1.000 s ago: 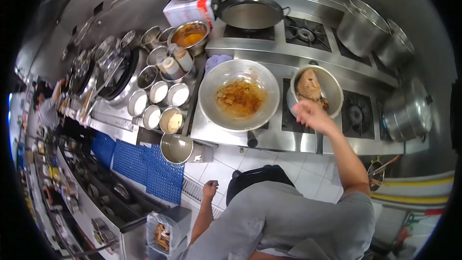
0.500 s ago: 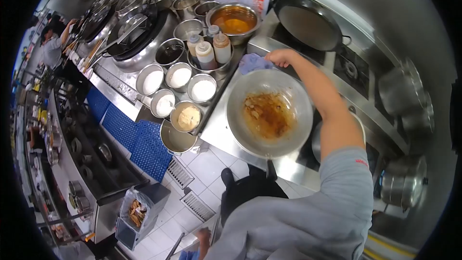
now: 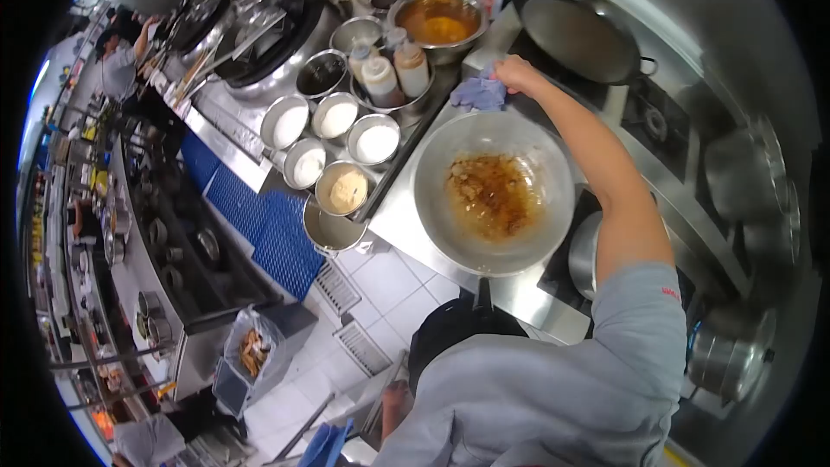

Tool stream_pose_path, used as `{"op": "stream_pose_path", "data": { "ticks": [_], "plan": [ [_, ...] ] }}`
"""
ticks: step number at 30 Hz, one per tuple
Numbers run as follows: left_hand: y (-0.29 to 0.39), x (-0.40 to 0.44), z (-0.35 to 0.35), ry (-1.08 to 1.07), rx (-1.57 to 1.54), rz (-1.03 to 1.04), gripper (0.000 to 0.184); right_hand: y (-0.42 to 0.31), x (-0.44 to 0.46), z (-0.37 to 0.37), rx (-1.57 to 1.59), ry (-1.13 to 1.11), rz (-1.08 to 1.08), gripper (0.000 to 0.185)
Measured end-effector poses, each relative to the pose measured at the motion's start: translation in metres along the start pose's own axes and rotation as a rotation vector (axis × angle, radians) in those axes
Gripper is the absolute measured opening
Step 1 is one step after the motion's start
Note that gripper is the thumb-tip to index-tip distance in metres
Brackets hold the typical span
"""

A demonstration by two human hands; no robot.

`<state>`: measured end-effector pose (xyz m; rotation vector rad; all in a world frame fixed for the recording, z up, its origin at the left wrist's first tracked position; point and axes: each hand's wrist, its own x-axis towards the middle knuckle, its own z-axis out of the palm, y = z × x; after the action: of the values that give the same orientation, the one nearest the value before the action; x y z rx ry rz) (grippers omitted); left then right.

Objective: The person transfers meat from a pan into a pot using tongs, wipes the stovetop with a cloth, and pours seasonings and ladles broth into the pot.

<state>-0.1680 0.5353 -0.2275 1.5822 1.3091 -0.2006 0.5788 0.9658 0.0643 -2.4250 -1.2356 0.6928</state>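
My right hand (image 3: pixel 515 75) is closed on the edge of a crumpled purple cloth (image 3: pixel 479 94) at the back of the steel counter, just beyond a large pan (image 3: pixel 430 199). Brown oily residue (image 3: pixel 497 195) covers the middle of that pan, whose black handle (image 3: pixel 483 294) points toward my body. Low beside my torso, my left hand (image 3: pixel 397 399) is partly visible and blurred; its fingers cannot be made out. Under my right arm, a second pan (image 3: pixel 584 252) is mostly hidden.
Steel pots of white powder (image 3: pixel 377 142), squeeze bottles (image 3: pixel 379 79) and a bowl of orange liquid (image 3: pixel 439 24) stand left of the pan. A black pan (image 3: pixel 577 35) sits at the back. A lined bin (image 3: pixel 253 350) is lower left; a co-worker (image 3: pixel 119 69) stands upper left.
My right hand has left the smaller pan with the meat, reached to the purple cloth and taken hold of it, lifting its edge. The view has shifted; my left hand is lower.
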Motion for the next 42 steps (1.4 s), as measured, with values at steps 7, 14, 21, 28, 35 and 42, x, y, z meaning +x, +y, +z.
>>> {"op": "stream_pose_path", "data": {
  "ticks": [7,14,21,28,35,42],
  "plan": [
    [-0.029,0.072,-0.074,0.05,-0.587,-0.308,0.029,0.05,-0.202,-0.139,0.107,0.577,-0.129,0.036],
    [-0.035,0.105,-0.04,-0.007,-0.414,-0.236,0.029,0.142,-0.391,-0.234,-0.145,0.76,-0.058,0.027],
    [-0.003,0.061,0.045,-0.277,-0.382,-0.227,0.03,0.308,-0.422,-0.245,-0.364,0.797,0.058,0.028],
    [0.01,-0.023,0.118,-0.169,0.61,0.348,0.026,0.432,-0.356,-0.196,-0.128,0.669,0.091,0.027],
    [0.09,-0.086,0.243,-0.175,0.112,-0.134,0.029,0.52,-0.297,-0.085,-0.46,0.704,-0.055,0.047],
    [0.16,-0.068,0.275,-0.204,0.042,-0.163,0.032,0.67,-0.457,-0.123,-0.368,0.841,0.16,0.045]
  ]
}}
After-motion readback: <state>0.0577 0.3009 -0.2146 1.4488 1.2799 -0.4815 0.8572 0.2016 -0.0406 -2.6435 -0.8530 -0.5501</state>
